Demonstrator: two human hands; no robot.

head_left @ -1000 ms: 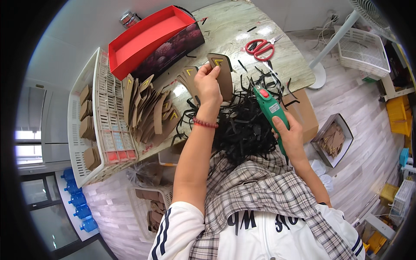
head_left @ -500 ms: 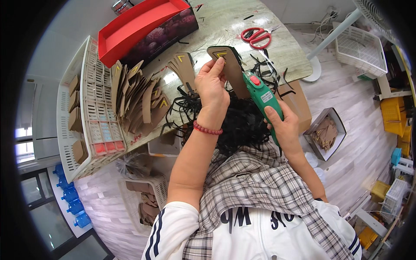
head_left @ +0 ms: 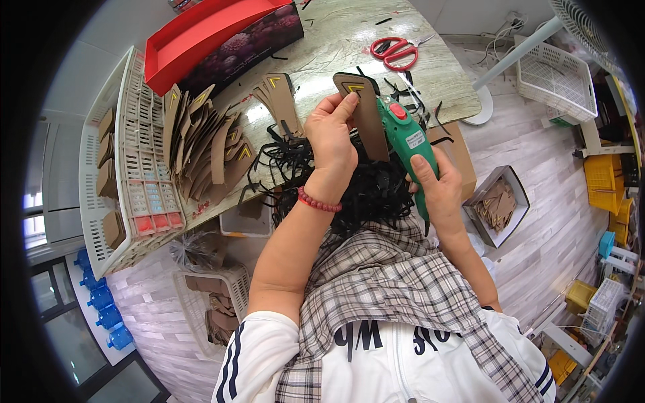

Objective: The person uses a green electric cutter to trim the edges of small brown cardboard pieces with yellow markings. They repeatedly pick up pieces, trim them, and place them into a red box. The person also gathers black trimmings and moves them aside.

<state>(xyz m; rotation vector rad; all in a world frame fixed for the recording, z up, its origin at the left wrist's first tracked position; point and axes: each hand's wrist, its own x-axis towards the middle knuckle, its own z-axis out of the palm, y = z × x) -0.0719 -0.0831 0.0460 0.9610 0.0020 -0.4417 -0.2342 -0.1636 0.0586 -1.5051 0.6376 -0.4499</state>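
Brown strip point(head_left: 369, 121); yellow chevron point(head_left: 355, 86)

A small workshop is suggested by piled flat brown pieces with yellow chevrons point(head_left: 199, 151), a tangled heap of thin black strips point(head_left: 369, 205), a green handheld tool with a red button point(head_left: 411, 138) and yellow bins point(head_left: 603, 183).

Green power tool point(head_left: 407, 132) beside brown piece point(head_left: 368, 121)

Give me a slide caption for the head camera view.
Left hand pinches a brown piece; the right hand holds a green handheld tool beside it, black strips heaped nearby.
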